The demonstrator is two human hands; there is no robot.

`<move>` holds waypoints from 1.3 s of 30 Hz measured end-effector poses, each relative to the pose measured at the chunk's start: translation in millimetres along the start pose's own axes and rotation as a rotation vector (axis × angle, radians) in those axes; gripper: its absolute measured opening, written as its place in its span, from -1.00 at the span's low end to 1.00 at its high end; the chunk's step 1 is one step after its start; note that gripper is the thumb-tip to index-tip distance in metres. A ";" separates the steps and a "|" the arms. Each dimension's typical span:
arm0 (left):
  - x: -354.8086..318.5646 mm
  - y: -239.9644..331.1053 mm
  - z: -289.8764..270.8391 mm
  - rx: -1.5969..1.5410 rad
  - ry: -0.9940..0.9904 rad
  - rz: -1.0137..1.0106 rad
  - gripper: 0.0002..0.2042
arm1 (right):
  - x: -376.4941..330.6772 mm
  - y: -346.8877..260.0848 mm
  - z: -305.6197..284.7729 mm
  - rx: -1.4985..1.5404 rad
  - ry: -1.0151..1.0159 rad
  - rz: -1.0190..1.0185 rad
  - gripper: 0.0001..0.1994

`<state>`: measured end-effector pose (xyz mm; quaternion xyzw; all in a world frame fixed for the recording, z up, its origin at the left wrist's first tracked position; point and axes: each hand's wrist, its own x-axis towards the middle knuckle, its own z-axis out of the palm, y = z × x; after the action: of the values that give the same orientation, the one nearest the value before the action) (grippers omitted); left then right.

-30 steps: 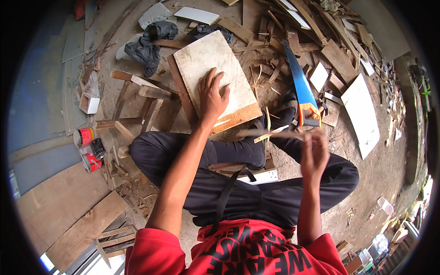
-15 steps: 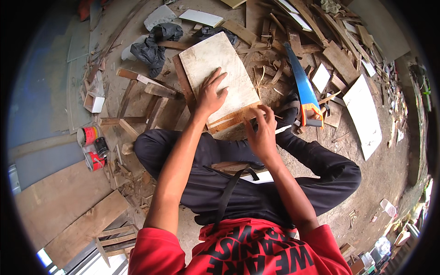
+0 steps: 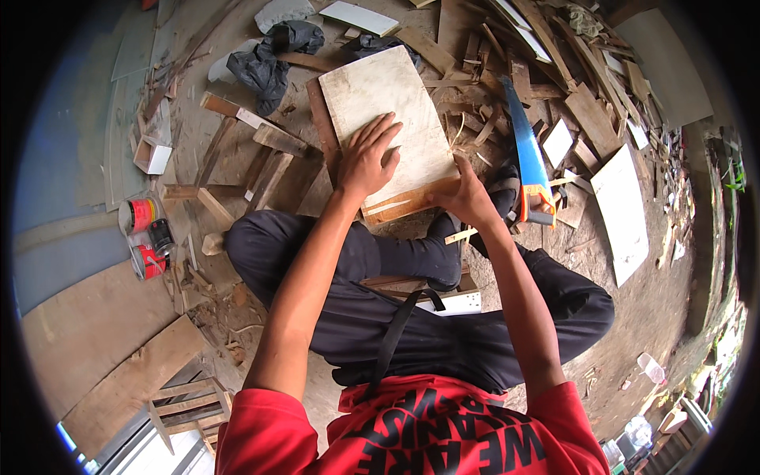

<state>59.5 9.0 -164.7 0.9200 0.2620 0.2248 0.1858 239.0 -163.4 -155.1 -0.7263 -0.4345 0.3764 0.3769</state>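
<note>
Board (image 3: 393, 119), pale and rectangular, lay flat on a brown wood slab (image 3: 396, 207) on the dirt floor, just past the person's crossed legs. Its long axis ran away from the person, far end tilted slightly left, near end pointing toward the right knee. Left hand (image 3: 366, 158) pressed palm-down on the board's near half, fingers spread, pointing up and right. Right hand (image 3: 467, 198) sat at the board's near right corner, fingers curled around the edge; could not tell what they pinched, a thin light stick (image 3: 461, 235) showed just below it. Blue handsaw (image 3: 529, 158) lay right of the board, blade pointing away. Red cans (image 3: 144, 237) stood well apart at left.
</note>
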 end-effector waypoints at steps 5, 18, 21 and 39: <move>-2.1 -3.9 1.1 -0.008 0.030 0.007 -0.54 | 2.2 -6.5 2.2 0.070 -0.047 0.039 -0.04; -11.1 -6.7 2.0 0.052 0.134 0.016 -0.63 | -12.4 -12.0 13.4 0.012 0.036 -0.020 -0.10; -27.1 8.9 -4.7 0.065 0.187 -0.023 -0.72 | -14.4 7.2 17.4 0.170 0.060 0.018 -0.11; -90.7 31.9 -81.6 0.261 -0.307 0.204 -0.84 | -10.6 27.4 28.8 0.107 0.193 -0.115 -0.09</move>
<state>-38.6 -49.4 -111.0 0.9813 0.1632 0.0640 0.0794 219.7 -176.0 -189.2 -0.7120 -0.4164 0.3050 0.4761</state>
